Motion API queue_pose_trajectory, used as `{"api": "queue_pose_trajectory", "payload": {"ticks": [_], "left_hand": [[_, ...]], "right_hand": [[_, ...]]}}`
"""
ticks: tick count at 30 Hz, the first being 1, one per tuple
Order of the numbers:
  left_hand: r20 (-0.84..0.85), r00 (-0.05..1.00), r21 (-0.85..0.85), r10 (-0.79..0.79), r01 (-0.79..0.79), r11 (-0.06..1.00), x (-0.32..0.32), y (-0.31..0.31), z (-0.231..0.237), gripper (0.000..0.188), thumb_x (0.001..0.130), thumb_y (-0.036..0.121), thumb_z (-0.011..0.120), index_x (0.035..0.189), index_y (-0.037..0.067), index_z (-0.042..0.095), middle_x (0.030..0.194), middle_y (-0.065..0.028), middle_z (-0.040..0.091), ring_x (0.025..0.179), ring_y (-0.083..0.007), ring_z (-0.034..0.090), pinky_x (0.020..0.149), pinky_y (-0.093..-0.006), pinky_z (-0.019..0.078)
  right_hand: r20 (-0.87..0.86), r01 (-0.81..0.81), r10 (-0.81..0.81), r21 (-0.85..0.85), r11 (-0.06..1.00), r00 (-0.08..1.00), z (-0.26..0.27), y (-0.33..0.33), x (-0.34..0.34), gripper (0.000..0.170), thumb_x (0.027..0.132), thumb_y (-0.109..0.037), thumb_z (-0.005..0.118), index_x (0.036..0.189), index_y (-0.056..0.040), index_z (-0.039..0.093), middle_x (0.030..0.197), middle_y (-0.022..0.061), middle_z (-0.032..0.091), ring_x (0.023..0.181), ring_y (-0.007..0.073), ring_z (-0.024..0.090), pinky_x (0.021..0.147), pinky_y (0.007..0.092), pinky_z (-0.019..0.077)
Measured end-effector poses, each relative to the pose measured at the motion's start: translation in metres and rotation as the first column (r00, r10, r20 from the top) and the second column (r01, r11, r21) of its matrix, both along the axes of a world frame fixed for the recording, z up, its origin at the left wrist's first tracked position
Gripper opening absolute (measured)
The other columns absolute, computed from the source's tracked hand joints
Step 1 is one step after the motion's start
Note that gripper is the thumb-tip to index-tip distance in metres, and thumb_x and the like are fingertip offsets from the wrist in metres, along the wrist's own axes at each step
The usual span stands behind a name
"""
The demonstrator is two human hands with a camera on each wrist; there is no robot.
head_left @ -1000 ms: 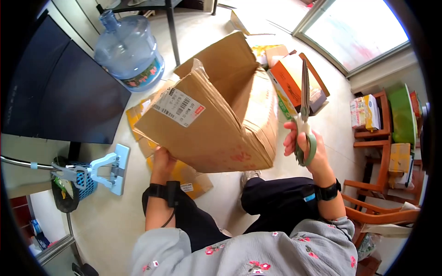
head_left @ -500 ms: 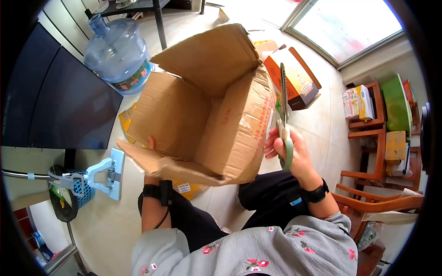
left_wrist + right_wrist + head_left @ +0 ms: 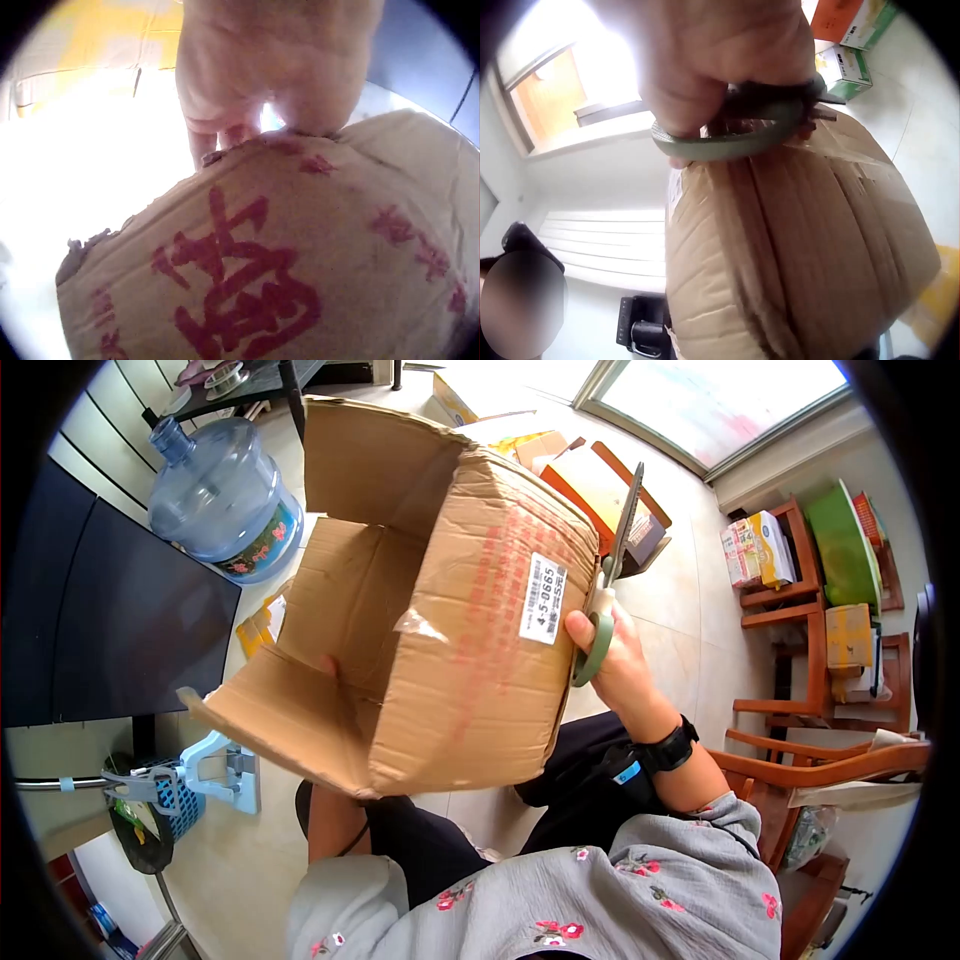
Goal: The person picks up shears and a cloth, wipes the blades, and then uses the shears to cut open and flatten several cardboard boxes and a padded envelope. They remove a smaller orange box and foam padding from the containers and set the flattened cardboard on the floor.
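Cardboard box [image 3: 480, 630], brown, open, creased, printed in red.

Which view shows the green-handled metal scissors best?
Head: it has the scissors nearly whole, blades and handle. Right wrist: handle close up, blades mostly hidden. Left wrist: no scissors in view.

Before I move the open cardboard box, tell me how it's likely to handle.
The open cardboard box is probably light for its size, being hollow and thin-walled. Its lower flap may swing, as it juts out unfastened. The creased side suggests a wall that could buckle under a tight grip.
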State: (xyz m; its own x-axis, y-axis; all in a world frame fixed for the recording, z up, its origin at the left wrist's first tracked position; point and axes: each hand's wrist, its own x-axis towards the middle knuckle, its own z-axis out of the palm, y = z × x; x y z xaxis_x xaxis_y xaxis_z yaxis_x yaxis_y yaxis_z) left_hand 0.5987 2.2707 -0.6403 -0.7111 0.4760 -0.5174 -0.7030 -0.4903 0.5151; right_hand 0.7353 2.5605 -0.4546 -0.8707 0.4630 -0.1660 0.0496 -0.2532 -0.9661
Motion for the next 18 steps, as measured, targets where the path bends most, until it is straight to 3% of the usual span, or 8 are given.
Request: {"api": "queue_pose_trajectory", "payload": {"ticks": [4,7,9,11,12,14,15,18], "left_hand": [[-0.254,0.964,-0.349,-0.080,-0.014,0.937,0.003,0.007,-0.017,0.053,0.081,0.003,0.059,0.131,0.003,0.042,0.133,-0.0228,0.042,0.125,-0.0358,0.039,0.103,-0.0407,0.0376],[-0.469,0.752,-0.787,-0.463,-0.118,0.605,0.000,0.006,-0.031,0.055,0.079,-0.001,0.059,0.131,0.003,0.043,0.135,-0.0243,0.040,0.127,-0.0370,0.037,0.104,-0.0407,0.0365],[-0.433,0.521,-0.901,-0.735,-0.237,0.363,0.000,0.003,-0.040,0.056,0.078,-0.005,0.059,0.131,0.003,0.043,0.135,-0.0253,0.039,0.129,-0.0377,0.035,0.105,-0.0406,0.0358],[-0.492,0.394,-0.870,-0.776,-0.231,0.435,0.008,0.006,-0.053,0.057,0.077,-0.010,0.054,0.131,0.001,0.044,0.136,-0.0279,0.037,0.130,-0.0407,0.033,0.107,-0.0398,0.0332],[-0.541,0.386,-0.840,-0.747,-0.204,0.503,0.021,0.018,-0.026,0.058,0.077,-0.013,0.047,0.134,0.000,0.042,0.137,-0.0230,0.042,0.132,-0.0362,0.036,0.109,-0.0398,0.0306],[-0.565,0.684,-0.481,-0.461,0.180,0.858,0.025,0.033,-0.035,0.056,0.079,-0.004,0.054,0.133,0.003,0.043,0.131,-0.0118,0.049,0.116,-0.0239,0.051,0.099,-0.0367,0.0387],[-0.381,0.801,-0.404,-0.462,0.305,0.862,0.022,0.036,-0.024,0.050,0.082,0.002,0.057,0.130,-0.004,0.044,0.129,-0.0138,0.051,0.122,-0.0231,0.047,0.103,-0.0350,0.0367],[0.011,0.848,-0.328,-0.529,0.503,0.800,0.006,0.027,0.009,0.048,0.087,0.026,0.062,0.122,-0.005,0.048,0.124,-0.0138,0.053,0.113,-0.0212,0.053,0.096,-0.0309,0.0410]], "right_hand": [[0.029,-0.023,0.024,-0.060,0.998,0.999,-0.014,0.026,-0.001,0.045,0.087,-0.015,0.066,0.123,0.0021,0.045,0.115,0.0074,0.057,0.104,0.0121,0.054,0.088,0.0263,0.0440],[0.074,-0.035,0.045,-0.132,0.991,0.996,-0.025,0.034,-0.004,0.045,0.085,-0.013,0.068,0.122,0.0014,0.046,0.114,0.0076,0.057,0.103,0.0135,0.055,0.088,0.0273,0.0447],[0.161,-0.110,0.103,0.034,0.993,0.982,-0.043,0.047,-0.005,0.047,0.082,-0.013,0.070,0.121,0.0005,0.046,0.113,0.0080,0.056,0.102,0.0144,0.055,0.087,0.0273,0.0449],[0.300,-0.161,0.090,0.220,0.962,0.950,-0.064,0.049,-0.009,0.048,0.078,-0.012,0.074,0.115,-0.0010,0.046,0.108,0.0085,0.055,0.096,0.0156,0.056,0.083,0.0282,0.0465],[0.285,-0.141,0.095,0.147,0.979,0.954,-0.068,0.036,-0.013,0.045,0.077,-0.011,0.073,0.110,-0.0010,0.045,0.101,0.0081,0.054,0.089,0.0143,0.054,0.075,0.0283,0.0467],[0.416,-0.333,0.204,0.266,0.905,0.886,-0.097,0.030,-0.017,0.047,0.074,-0.015,0.074,0.107,0.0001,0.045,0.097,0.0083,0.054,0.086,0.0148,0.053,0.072,0.0293,0.0469],[0.469,-0.365,0.185,0.331,0.870,0.864,-0.120,0.036,-0.024,0.049,0.072,-0.019,0.075,0.106,0.0003,0.046,0.096,0.0088,0.055,0.085,0.0150,0.053,0.072,0.0290,0.0467],[0.471,-0.296,0.104,0.355,0.887,0.876,-0.166,0.040,-0.036,0.047,0.070,-0.022,0.076,0.101,-0.0010,0.048,0.091,0.0078,0.054,0.082,0.0137,0.052,0.068,0.0284,0.0455]]}}
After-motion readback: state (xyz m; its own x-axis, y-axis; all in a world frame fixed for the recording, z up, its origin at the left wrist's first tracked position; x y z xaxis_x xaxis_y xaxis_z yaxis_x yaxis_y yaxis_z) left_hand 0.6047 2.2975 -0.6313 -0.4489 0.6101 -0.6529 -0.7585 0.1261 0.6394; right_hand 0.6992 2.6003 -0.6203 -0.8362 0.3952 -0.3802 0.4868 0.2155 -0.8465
